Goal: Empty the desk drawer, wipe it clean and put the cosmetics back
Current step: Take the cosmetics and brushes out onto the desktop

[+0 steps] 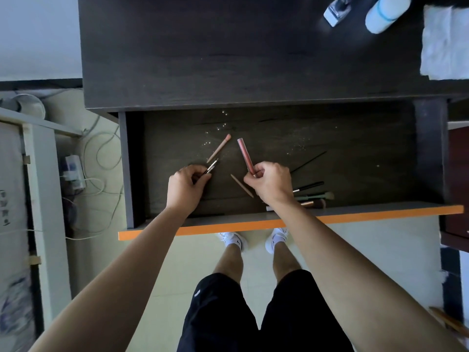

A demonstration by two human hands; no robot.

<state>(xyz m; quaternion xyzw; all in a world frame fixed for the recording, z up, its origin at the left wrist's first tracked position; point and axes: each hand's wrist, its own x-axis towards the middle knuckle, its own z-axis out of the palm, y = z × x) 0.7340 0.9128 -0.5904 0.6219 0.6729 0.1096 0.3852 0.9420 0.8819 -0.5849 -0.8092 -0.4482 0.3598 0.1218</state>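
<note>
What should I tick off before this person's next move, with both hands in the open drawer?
1. Left hand grips the small brush: ok.
2. Right hand grips the rose tube: ok.
3. Tube cap tight: cannot tell.
4. Drawer emptied: not ok; the pink brush, the pencil and the brushes at the right lie inside.
5. Bare room on the desk top to set things down: ok.
6. White cloth at hand on the desk top for wiping: ok.
</note>
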